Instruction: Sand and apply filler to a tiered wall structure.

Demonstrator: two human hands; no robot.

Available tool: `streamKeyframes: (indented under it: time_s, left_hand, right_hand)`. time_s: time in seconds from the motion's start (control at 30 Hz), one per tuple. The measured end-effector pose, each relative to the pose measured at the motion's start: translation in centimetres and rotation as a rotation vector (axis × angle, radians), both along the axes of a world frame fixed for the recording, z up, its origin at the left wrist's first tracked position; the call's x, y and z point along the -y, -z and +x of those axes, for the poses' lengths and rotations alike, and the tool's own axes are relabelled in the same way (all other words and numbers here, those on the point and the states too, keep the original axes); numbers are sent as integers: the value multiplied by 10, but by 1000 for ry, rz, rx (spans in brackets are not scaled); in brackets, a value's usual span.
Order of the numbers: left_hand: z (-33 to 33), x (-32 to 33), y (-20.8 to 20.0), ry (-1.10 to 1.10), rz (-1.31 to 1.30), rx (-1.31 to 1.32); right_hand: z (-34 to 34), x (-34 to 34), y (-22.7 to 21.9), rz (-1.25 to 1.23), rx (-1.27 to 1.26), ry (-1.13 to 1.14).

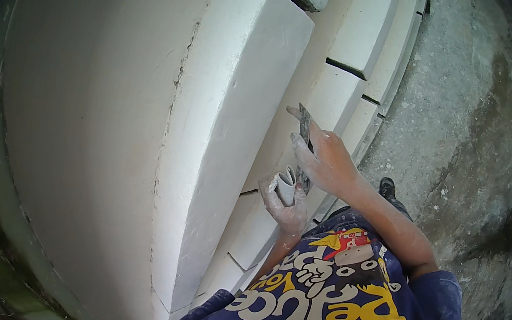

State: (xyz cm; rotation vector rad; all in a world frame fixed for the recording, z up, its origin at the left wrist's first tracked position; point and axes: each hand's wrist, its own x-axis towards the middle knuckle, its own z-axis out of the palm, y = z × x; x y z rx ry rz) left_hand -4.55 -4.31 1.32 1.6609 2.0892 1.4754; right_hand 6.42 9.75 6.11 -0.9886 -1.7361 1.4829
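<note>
My left hand (287,216), coated in white dust, is closed round a pale grey folded sheet (285,187) whose curled edges stick up from the fingers. Just above it, my right hand (327,161) grips a dark, flat scraper (304,126) between thumb and fingers, with one finger stretched along its far end. The scraper's lower end comes down beside the folded sheet, close to my left hand; whether the left fingers also touch it I cannot tell. Both hands are held in front of the white stepped blocks and apart from the big block's face.
A large white block (237,111) with a sharp edge runs along a plain wall (84,114) at left. Smaller white ledges (333,99) step down beside it, with dark gaps between sections. Stained concrete floor (453,123) lies to the right, with a dark shoe (387,187) on it.
</note>
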Motion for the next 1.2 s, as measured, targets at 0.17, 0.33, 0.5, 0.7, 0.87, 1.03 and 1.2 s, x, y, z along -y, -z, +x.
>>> streamKeyframes:
  time_s: [0.17, 0.33, 0.5, 0.7, 0.87, 1.03, 1.2]
  left_hand:
    - [-4, 13, 4, -147, -110, 294]
    - [-22, 43, 8, -236, 11, 211]
    - [-55, 97, 20, -141, 176, -99]
    - [-75, 116, 19, -221, 138, -334]
    - [-68, 109, 6, -173, 135, -317]
    - [-71, 113, 13, -189, 97, -297]
    - [-66, 114, 11, -173, 79, -259]
  right_hand:
    - [-8, 3, -4, -34, -95, -75]
    - [-15, 27, -4, -130, -208, -232]
    - [-32, 90, 34, 378, -61, -312]
    - [-26, 114, 61, 735, 41, -558]
    - [-21, 68, 73, 972, 216, -528]
    - [12, -9, 77, 998, 398, -438]
    - [42, -86, 87, 1070, 392, -297]
